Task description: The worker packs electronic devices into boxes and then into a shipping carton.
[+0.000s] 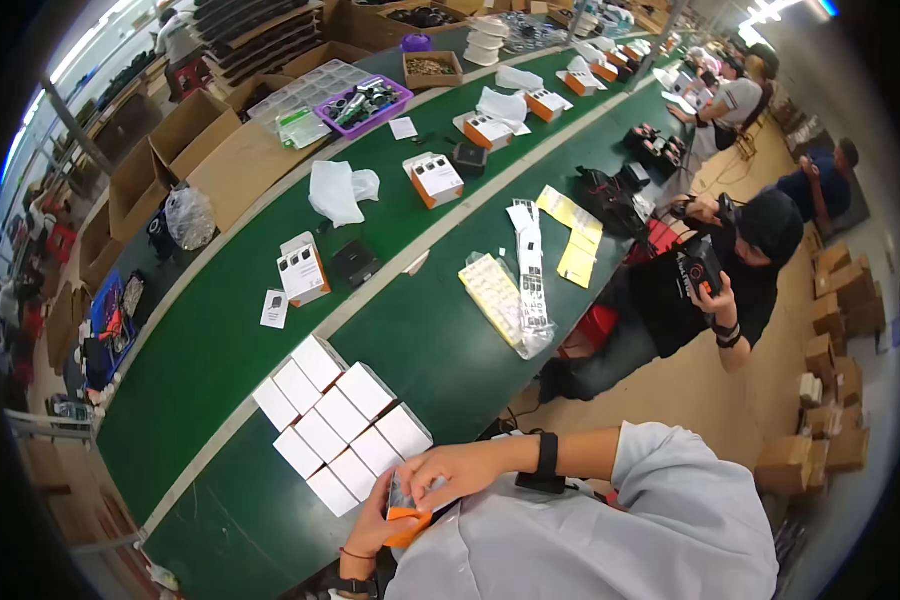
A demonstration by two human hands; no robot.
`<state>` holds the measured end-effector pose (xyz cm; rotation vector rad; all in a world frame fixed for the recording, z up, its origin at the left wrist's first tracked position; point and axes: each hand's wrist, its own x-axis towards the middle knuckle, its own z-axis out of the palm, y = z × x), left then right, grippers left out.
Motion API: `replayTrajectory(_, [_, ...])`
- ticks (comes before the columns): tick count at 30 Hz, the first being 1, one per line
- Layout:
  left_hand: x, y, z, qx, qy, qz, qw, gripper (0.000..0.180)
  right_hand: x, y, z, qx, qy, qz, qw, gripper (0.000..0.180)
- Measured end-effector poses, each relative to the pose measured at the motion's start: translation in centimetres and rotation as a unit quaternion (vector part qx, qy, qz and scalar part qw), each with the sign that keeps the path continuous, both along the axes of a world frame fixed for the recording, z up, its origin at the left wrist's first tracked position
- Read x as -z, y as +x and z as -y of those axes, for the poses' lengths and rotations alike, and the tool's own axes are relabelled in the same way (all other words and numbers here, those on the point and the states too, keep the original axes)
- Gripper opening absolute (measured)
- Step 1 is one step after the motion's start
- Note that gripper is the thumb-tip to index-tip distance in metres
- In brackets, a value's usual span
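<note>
Orange box, in front of the grey shirt, is probably light, stiff yet crushable card, best held by its side walls, where the left hand has its fingers wrapped, while the right hand curls over the top, its grip unclear, just short of the white boxes on the green bench.

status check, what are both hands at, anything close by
Left hand holding small orange cardboard box; right hand bent over its top; white rectangular cardboard boxes clustered close ahead on green tabletop.
</note>
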<state>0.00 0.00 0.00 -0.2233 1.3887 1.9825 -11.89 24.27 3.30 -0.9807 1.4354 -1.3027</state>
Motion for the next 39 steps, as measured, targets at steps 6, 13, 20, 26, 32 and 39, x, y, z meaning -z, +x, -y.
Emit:
replayTrajectory(6, [-1.9,0.1,1.9,0.043,-0.082,-0.050,0.994,0.115,0.9,-0.6,2.1,-0.078,0.104,0.034,0.991,0.024])
replayTrajectory(13, [-3.1,-0.3,2.1,0.028,-0.130,-0.056,0.990,0.119,-0.9,-3.4,1.9,-0.126,0.119,0.186,0.967,0.042])
replayTrajectory(20, [-10.6,-8.4,1.7,0.106,-0.575,-0.261,0.768,0.112,4.4,-6.4,2.8,0.053,0.025,-0.062,0.996,0.041])
replayTrajectory(26, [-15.0,-16.8,-3.8,0.247,-0.776,-0.348,0.465,0.086,8.7,-9.4,7.8,0.169,-0.093,0.528,0.827,0.055])
replayTrajectory(32, [-22.2,-21.5,-6.5,0.278,-0.807,-0.350,0.386,0.077,8.3,-11.4,9.0,0.134,-0.263,0.643,0.707,0.069])
replayTrajectory(39, [-24.5,-23.3,-3.7,0.223,-0.782,-0.382,0.439,0.086,7.6,-17.5,7.3,0.061,-0.272,0.611,0.741,0.085])
